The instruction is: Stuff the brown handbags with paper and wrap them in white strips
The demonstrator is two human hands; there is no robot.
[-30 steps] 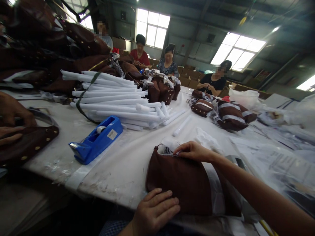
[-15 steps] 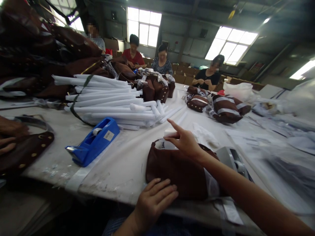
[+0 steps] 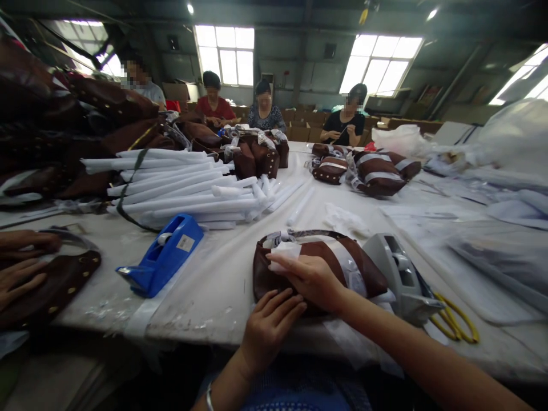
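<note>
In front of me a brown handbag (image 3: 314,248) lies on the table, a whitish strip (image 3: 345,260) wrapped across its right part. My left hand (image 3: 272,322) rests on the bag's near left side, fingers stretched out. My right hand (image 3: 312,279) lies over the bag with fingers extended, against a piece of thin white wrapping (image 3: 285,254) at its left end. Plastic-wrapped parts of the handle show along the bag's far edge. Right of the bag stands a grey tape dispenser (image 3: 394,274), and a blue tape dispenser (image 3: 165,257) is to the left.
White rolled tubes (image 3: 184,191) are heaped beyond the blue dispenser. More brown bags (image 3: 379,171) lie farther back. At the left edge a co-worker's hands (image 3: 21,268) touch another bag. Yellow-handled scissors (image 3: 458,322) sit at right. Several people (image 3: 214,105) work across the table.
My right hand has come down from above the bag's far edge, and the white wrapping now lies over the bag's left end. My left hand stays on the bag. The view has levelled.
</note>
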